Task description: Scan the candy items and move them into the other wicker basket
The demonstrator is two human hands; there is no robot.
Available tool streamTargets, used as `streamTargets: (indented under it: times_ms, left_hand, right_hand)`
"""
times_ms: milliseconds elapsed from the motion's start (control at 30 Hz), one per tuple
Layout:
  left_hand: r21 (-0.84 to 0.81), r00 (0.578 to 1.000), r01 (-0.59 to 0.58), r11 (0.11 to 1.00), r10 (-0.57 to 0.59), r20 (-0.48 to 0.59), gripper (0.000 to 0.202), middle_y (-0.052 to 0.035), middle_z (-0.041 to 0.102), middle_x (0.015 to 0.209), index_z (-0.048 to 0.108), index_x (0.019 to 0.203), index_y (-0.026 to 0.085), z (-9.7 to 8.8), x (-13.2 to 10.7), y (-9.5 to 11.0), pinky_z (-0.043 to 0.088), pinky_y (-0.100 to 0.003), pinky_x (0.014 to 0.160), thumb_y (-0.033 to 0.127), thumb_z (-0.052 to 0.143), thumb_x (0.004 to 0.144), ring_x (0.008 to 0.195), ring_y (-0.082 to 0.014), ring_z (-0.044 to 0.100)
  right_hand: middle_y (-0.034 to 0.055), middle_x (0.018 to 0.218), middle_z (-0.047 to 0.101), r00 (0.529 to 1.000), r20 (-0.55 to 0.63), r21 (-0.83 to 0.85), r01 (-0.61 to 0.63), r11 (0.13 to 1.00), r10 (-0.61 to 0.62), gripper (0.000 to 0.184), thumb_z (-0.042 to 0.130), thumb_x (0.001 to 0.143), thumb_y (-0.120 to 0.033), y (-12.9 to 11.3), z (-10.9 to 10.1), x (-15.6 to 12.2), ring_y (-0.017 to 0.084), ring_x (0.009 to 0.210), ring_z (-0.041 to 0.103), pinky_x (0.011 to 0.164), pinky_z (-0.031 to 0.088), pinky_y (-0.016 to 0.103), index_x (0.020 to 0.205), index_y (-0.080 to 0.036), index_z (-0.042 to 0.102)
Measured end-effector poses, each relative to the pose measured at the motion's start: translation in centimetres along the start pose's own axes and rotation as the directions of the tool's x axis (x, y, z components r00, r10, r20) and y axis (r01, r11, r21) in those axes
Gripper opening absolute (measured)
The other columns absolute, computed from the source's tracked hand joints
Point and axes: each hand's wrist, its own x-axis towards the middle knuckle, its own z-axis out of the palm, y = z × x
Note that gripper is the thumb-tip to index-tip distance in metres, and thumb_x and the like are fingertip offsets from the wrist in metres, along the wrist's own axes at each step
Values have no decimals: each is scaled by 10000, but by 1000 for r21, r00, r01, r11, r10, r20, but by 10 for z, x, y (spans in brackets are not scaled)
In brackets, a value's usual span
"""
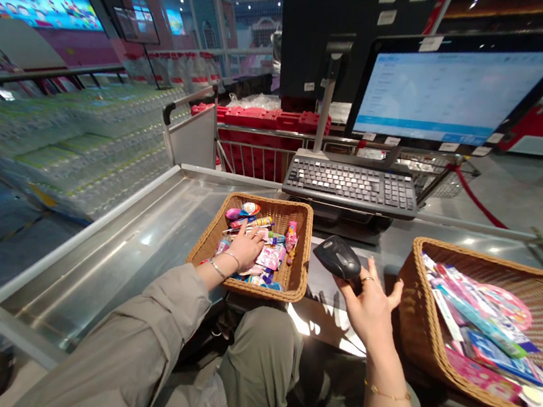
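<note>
My left hand (245,247) reaches into a wicker basket (298,248) full of small colourful packets (271,256); its fingers curl down among them, and what they grip is hidden. My right hand (369,305) holds a black barcode scanner (338,257) by its handle, palm turned up, several fingers spread loosely. The scanner head points left toward the small basket.
A second, larger wicker basket (412,317) with toothbrush packs stands at the right. Behind are a keyboard (352,184), a lit monitor (453,94), a steel checkout counter (145,240), a shopping cart (259,148) and red baskets. My knees sit below the counter edge.
</note>
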Motion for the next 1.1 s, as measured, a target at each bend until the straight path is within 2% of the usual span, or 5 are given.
streamTargets:
  times_ms: [433,567,700,933,1100]
  left_hand:
    - [-24,999,-36,999,37,33,589,-220,436,1536,573,1316,114,1,5,2,64,-728,1172,278,673,759,1443,-361,372]
    - [-36,1000,-17,999,17,-3,639,-229,472,1506,530,1357,102,-13,3,2,81,-759,1152,329,662,775,1444,-388,362]
    - [-59,992,19,998,-26,-121,580,-206,439,1538,546,1338,135,-30,3,2,77,-783,1138,327,639,799,1473,-393,307]
    - [-77,930,178,981,-193,-314,558,-188,299,1618,533,1358,138,-62,2,8,11,-805,1129,309,607,832,1518,-408,180]
    - [-115,902,216,970,-243,-356,561,-187,259,1631,530,1359,122,-79,0,18,6,-802,1134,313,604,837,1525,-417,143]
  right_hand:
    - [143,1290,680,999,21,17,-39,999,39,472,411,895,-573,-2,-5,0,338,1442,407,1146,1,736,1139,-232,628]
    - [152,1301,671,999,1,25,-50,998,50,469,410,893,-559,-1,-6,1,346,1432,419,1132,11,754,1137,-224,630]
    - [156,1317,660,998,-15,31,-59,998,60,465,405,888,-543,-1,-6,2,345,1432,419,1126,21,758,1132,-219,632]
    - [156,1324,656,995,-64,49,-76,996,79,495,396,886,-562,-1,-8,2,341,1425,431,1135,23,746,1153,-222,637]
    - [142,1338,650,994,-86,43,-59,997,62,487,401,895,-547,1,-7,1,333,1419,440,1146,25,732,1182,-225,627]
